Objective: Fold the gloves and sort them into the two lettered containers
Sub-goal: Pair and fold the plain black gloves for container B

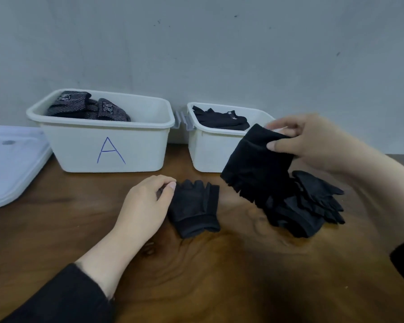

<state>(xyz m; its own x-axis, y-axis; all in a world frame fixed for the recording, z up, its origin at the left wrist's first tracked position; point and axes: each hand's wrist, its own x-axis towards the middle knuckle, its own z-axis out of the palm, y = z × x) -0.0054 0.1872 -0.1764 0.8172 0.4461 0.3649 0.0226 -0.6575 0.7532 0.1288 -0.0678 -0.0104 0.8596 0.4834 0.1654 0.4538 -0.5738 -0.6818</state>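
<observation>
My right hand (313, 143) pinches a black glove (259, 164) by its cuff, lifted before the second container (210, 155); my left hand (147, 203) pinches another glove (194, 206) lying on the surface (219, 276). Both look soft, light and floppy; the cuffs seem the best hold.

Only thing you can actually read here is a big blue hand-drawn "A" on the front wall of the left white container (107, 148). The grey patterned gloves (86, 106) inside it have some kind of woven logo patch, too blurry to make out. The black gloves in the right container (208, 155) show a tiny white mark, unreadable too.
</observation>
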